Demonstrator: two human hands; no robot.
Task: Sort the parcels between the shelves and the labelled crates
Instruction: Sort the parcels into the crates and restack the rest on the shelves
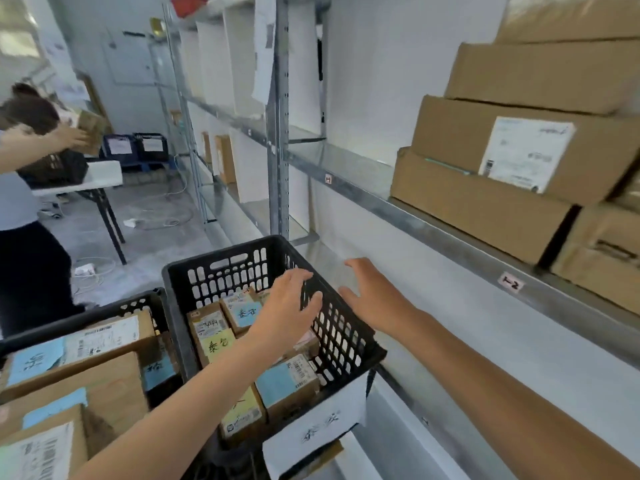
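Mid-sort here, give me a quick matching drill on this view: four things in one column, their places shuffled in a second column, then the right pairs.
Things
1. left hand
2. right hand
3. large cardboard boxes
4. white paper label

Places
A. stacked on the metal shelf at the right
B. on the near wall of the black crate
C. open, outside the crate's right wall
D. open, above the small parcels in the crate

Pairs: 1-D, 2-C, 3-A, 4-B
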